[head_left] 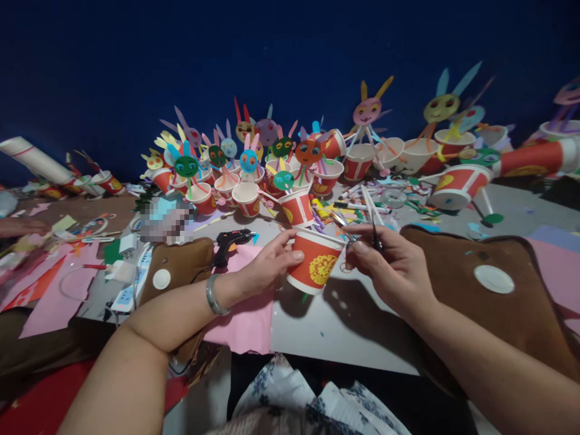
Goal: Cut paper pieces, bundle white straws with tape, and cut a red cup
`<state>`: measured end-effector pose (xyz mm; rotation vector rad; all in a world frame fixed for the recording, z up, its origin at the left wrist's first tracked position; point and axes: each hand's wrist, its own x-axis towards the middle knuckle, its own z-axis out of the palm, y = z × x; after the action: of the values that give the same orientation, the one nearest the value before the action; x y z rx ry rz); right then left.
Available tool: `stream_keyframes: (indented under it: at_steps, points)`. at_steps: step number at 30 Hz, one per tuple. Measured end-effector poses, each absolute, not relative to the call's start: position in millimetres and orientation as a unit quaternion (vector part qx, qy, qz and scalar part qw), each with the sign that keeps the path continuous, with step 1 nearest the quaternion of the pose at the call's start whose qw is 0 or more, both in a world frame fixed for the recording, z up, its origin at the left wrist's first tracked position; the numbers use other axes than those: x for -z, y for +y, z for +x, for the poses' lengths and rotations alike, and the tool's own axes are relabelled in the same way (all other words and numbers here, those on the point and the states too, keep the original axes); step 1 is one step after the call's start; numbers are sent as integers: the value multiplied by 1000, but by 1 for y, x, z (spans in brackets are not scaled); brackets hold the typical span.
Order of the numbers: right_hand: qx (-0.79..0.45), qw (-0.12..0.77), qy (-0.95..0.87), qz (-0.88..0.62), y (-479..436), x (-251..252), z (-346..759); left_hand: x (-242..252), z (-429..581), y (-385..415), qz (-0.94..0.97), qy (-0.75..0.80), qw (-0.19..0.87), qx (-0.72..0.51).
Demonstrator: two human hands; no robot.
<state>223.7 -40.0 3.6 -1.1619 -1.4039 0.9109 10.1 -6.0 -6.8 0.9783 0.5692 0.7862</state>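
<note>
My left hand [276, 260] is closed around the rim side of a red paper cup [310, 260] with white bands and a yellow round emblem. The cup is held slightly tilted above the table. On its other side, my right hand [392, 266] grips what look like scissors [377, 237], mostly hidden by the fingers. Their metal part is close to the cup's right rim; whether it touches cannot be made out. Under my left forearm lies pink paper [247, 329]. A black glue gun [231, 244] rests just beyond it.
Behind my hands stand several finished paper-cup figures [248, 163] with rabbit-eared heads. Pens and scraps [348, 208] lie in front of them. Brown cushions [457, 284] flank the work area. A power strip [129, 296] and another person's hand [25, 227] are at left.
</note>
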Motion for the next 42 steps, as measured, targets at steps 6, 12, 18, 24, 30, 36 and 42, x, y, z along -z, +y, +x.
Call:
stream_keyframes:
  at_steps: [6,12,18,24,30,36,42]
  points:
    - [-391,466,-646,-461,-37,-7,223,7,9,-4,445,250,795,-329]
    - [-386,394,-695,-462,-34,-8,223,3,1,-1,550,274,700,-364]
    - [-394,349,-731,-435,-34,-10,221,0,-1,0,603,278,692,-283]
    - [-368,335,-741,-450,-35,-7,221,-1,1,-2,539,287,743,-274]
    - [-339,353,-740,-461,-37,-3,219,-2,-1,-1,532,280,749,-277]
    - [-337,362,-738,-459,-37,-1,219,-4,-1,1,585,266,715,-276]
    - [-317,396,-733,-454,-37,-2,217,4,-2,4,655,261,644,-297]
